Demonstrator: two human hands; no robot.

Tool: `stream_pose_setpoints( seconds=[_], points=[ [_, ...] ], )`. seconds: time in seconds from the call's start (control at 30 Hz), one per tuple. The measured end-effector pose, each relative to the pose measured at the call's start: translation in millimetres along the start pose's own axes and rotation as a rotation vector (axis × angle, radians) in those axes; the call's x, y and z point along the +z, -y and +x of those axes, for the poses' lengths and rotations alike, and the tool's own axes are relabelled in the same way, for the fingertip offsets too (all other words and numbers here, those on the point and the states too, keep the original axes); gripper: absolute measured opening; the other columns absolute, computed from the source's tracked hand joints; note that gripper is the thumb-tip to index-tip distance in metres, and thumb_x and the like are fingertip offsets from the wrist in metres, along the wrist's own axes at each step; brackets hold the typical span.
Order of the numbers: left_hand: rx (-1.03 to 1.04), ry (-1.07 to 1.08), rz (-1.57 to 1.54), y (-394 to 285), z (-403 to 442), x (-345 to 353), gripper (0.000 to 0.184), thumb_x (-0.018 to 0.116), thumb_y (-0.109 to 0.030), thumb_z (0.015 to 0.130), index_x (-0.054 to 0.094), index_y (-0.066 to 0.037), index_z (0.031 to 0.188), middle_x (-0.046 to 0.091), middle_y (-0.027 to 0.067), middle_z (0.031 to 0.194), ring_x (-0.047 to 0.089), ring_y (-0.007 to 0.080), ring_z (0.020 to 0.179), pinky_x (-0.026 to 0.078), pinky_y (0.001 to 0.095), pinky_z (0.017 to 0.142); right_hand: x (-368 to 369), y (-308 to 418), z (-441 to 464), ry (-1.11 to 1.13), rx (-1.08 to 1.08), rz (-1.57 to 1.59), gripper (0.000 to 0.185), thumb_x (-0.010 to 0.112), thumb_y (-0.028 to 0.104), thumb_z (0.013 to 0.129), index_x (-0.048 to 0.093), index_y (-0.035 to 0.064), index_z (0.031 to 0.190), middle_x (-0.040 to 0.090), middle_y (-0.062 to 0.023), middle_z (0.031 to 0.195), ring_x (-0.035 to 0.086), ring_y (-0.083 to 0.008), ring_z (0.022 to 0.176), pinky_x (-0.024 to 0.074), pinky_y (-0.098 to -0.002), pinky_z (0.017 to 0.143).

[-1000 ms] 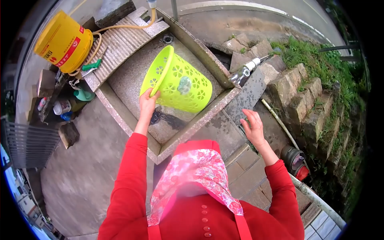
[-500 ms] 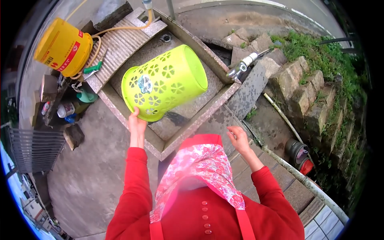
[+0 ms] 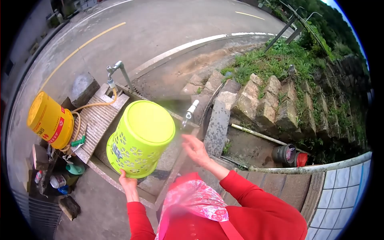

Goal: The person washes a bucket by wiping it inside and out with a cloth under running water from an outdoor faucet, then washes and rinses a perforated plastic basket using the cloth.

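Observation:
My left hand (image 3: 128, 185) is closed on the lower rim of a lime-green plastic basket (image 3: 138, 150) with flower-shaped cut-outs. The basket leans upside down over a stone sink (image 3: 105, 172), its solid base turned up and its open mouth down toward me. To the right of the basket, apart from it, my right hand (image 3: 196, 150) is open with nothing in it. A metal tap (image 3: 189, 114) with a white end stands just beyond those fingers, at the sink's right corner. The inside of the basket is hidden.
A ribbed stone washboard (image 3: 98, 128) adjoins the sink. A yellow bucket (image 3: 52, 122), a hose (image 3: 94, 105) and a green nozzle (image 3: 79, 141) are at the left. Stone blocks (image 3: 256, 100) line the right, with a dark bucket (image 3: 284, 155) below. A road (image 3: 160, 32) runs behind.
The view has tipped up toward the road. The basket has swung more upright, base up, still in my left hand. My right hand has moved forward toward the tap, its fingers spreading.

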State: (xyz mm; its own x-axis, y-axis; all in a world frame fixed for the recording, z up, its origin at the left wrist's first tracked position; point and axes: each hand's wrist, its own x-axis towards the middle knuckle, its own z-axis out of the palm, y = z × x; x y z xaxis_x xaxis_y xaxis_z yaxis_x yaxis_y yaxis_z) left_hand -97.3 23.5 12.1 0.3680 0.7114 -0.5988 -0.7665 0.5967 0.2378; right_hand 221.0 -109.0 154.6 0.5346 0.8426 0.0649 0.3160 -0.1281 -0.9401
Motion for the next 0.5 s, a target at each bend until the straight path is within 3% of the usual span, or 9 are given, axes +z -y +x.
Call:
stream_pose_setpoints(
  seconds=[0.07, 0.1, 0.2, 0.3, 0.5],
  points=[
    [0.005, 0.035, 0.014, 1, -10, 14, 0.048, 0.046, -0.033, 0.093, 0.04, -0.007, 0.133, 0.043, 0.0082, 0.137, 0.04, 0.0288, 0.124, 0.026, 0.0492, 0.106, 8, 10, 29, -0.134, -0.111, -0.105, 0.054, 0.068, 0.026, 0.082, 0.048, 0.0077, 0.128, 0.052, -0.0098, 0.122, 0.056, -0.0189, 0.101, 0.047, -0.0315, 0.08],
    [0.018, 0.039, 0.012, 0, -12, 17, 0.049, 0.045, -0.033, 0.094, 0.04, -0.007, 0.134, 0.043, 0.0083, 0.137, 0.039, 0.0288, 0.125, 0.026, 0.0494, 0.106, 12, 13, 43, -0.136, -0.057, 0.046, 0.064, 0.067, 0.036, 0.082, 0.042, 0.0078, 0.134, 0.047, -0.0119, 0.13, 0.052, -0.0219, 0.112, 0.0447, -0.0344, 0.085],
    [-0.007, 0.047, 0.004, -3, -26, 37, 0.048, 0.045, -0.033, 0.094, 0.04, -0.007, 0.134, 0.042, 0.0084, 0.137, 0.038, 0.0289, 0.125, 0.027, 0.0492, 0.106, 26, 21, 76, -0.159, 0.1, 0.289, 0.079, 0.063, 0.05, 0.081, 0.035, 0.0012, 0.137, 0.039, -0.0178, 0.139, 0.041, -0.0279, 0.126, 0.0377, -0.0386, 0.097],
    [-0.034, 0.122, -0.022, -6, -33, 46, 0.047, 0.044, -0.032, 0.094, 0.039, -0.007, 0.134, 0.043, 0.0083, 0.137, 0.038, 0.0291, 0.126, 0.027, 0.0491, 0.106, 25, 38, 84, -0.072, 0.088, 0.176, 0.08, 0.064, 0.05, 0.08, 0.036, -0.0001, 0.136, 0.04, -0.0198, 0.138, 0.04, -0.0288, 0.126, 0.0353, -0.0371, 0.1],
    [0.05, 0.23, 0.02, -15, -37, 55, 0.046, 0.042, -0.032, 0.095, 0.039, -0.007, 0.134, 0.042, 0.0079, 0.138, 0.039, 0.0288, 0.125, 0.027, 0.0484, 0.106, 25, 74, 85, 0.026, 0.101, 0.476, 0.06, 0.065, 0.031, 0.085, 0.042, -0.0006, 0.131, 0.055, -0.0094, 0.12, 0.05, -0.0131, 0.109, 0.04, -0.0269, 0.093]
  ],
)
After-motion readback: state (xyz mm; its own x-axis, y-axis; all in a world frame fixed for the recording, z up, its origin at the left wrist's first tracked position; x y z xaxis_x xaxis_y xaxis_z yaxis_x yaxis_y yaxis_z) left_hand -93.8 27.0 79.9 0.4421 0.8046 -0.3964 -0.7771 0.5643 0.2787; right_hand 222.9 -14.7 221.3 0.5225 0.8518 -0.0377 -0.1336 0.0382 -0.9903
